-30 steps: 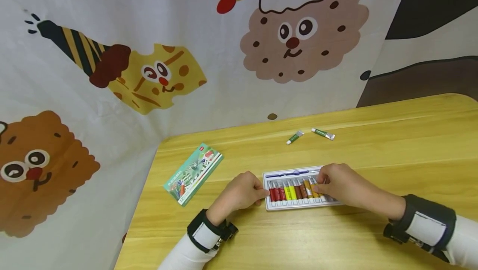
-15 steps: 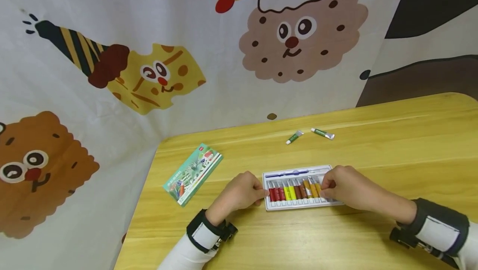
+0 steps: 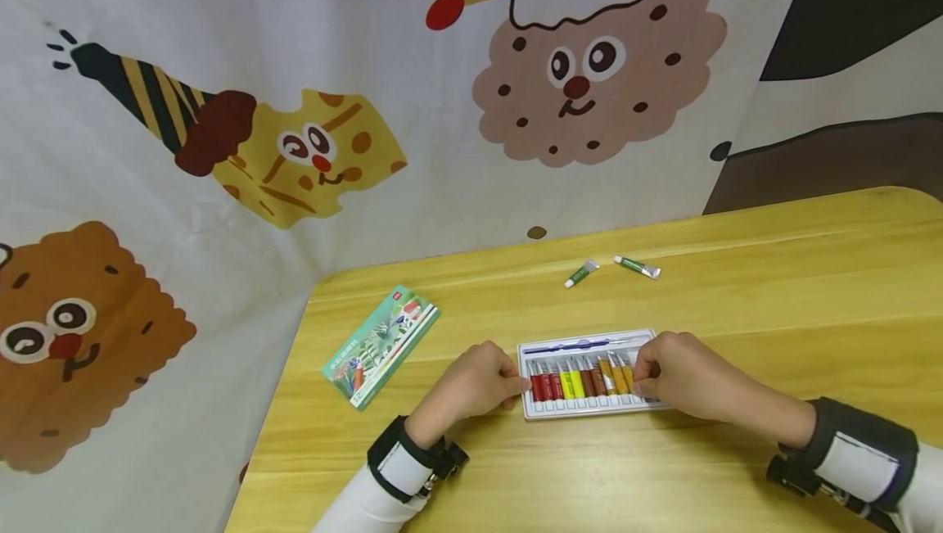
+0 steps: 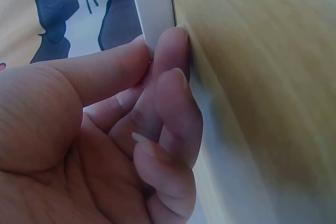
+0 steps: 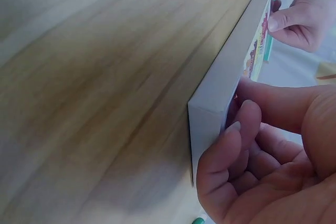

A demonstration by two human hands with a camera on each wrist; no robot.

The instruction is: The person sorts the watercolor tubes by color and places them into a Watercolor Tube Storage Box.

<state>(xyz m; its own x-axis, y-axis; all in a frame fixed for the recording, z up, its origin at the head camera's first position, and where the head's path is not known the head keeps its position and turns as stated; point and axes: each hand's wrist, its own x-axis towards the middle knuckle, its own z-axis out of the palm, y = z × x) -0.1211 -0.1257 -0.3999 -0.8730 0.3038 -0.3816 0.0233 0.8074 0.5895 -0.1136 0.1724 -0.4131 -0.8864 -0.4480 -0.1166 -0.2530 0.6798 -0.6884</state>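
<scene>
A shallow white tray (image 3: pixel 589 413) lies on the table, holding a row of paint tubes (image 3: pixel 570 381) in reds, yellows, browns and ochre. Along its far side rests a blue paintbrush (image 3: pixel 567 346). My left hand (image 3: pixel 479 376) pinches the tray's left edge between thumb and fingers; the left wrist view shows the tray's white corner (image 4: pixel 152 9) there. Over the tray's right end, my right hand (image 3: pixel 685 373) has thumb and index fingertip together on a paint tube, mostly hidden by the fingers. In the right wrist view its other fingers curl beside the tray's end wall (image 5: pixel 207 129).
Two small green paint tubes, one (image 3: pixel 582 273) tilted and one (image 3: pixel 638 266) to its right, lie behind the tray. A green illustrated box (image 3: pixel 381 346) lies to the left on the wooden table (image 3: pixel 773 295). A cartoon-printed cloth (image 3: pixel 442 189) hangs behind.
My right hand has shifted from the ochre tubes rightward to the tray's right end. The left hand stays at the left edge, and the tray has barely moved.
</scene>
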